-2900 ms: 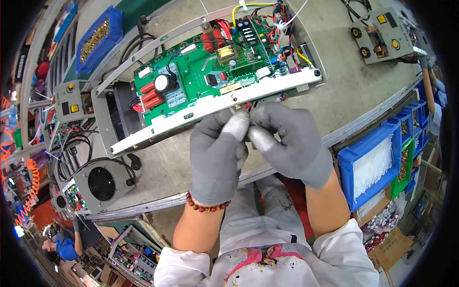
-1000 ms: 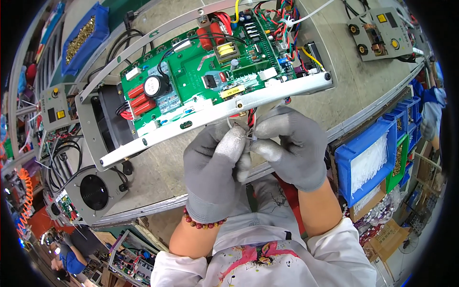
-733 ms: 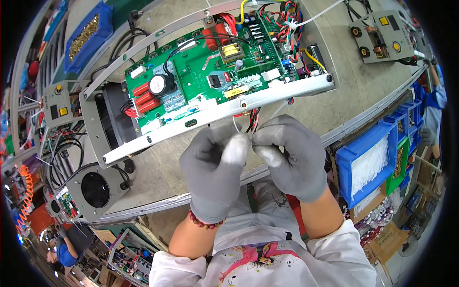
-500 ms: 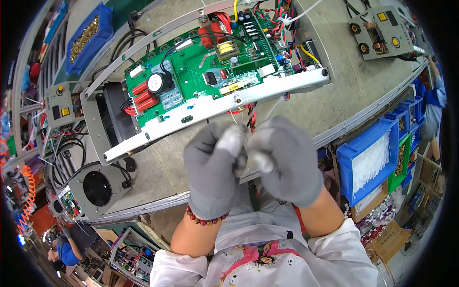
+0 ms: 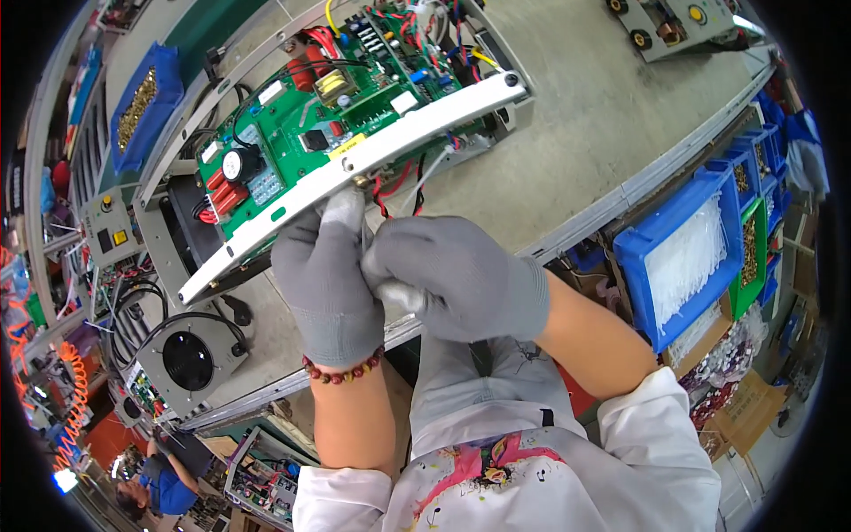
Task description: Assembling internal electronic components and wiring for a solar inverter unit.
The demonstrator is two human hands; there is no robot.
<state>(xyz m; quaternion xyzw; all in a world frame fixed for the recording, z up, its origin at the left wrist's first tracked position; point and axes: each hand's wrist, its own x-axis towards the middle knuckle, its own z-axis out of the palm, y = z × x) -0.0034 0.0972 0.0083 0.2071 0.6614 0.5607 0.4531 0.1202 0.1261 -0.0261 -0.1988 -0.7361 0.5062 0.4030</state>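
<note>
An open metal chassis (image 5: 399,124) holds a green circuit board (image 5: 297,146) with red and black components and bundled wires. My left hand (image 5: 324,275), in a grey glove, reaches the chassis's near rail with its thumb pointing up beneath it; its fingers are curled. Close against it, my right hand (image 5: 452,275), also gloved, is closed with its fingertips turned toward the left one. Whatever the fingers of either hand hold is hidden. Red and black wires (image 5: 394,188) hang below the rail just above the hands, beside a thin white strip (image 5: 425,177) resembling a cable tie.
A fan panel (image 5: 188,359) with a cable stands at the bench's left. Blue bins hold white cable ties (image 5: 683,262) and brass-coloured parts (image 5: 137,106). Another control panel unit (image 5: 678,22) sits at the far right. A person in blue (image 5: 168,483) is at lower left.
Both hands have moved left, and the left thumb now reaches up to the near rail. The chassis appears farther left and more slanted in the view, which has shifted too.
</note>
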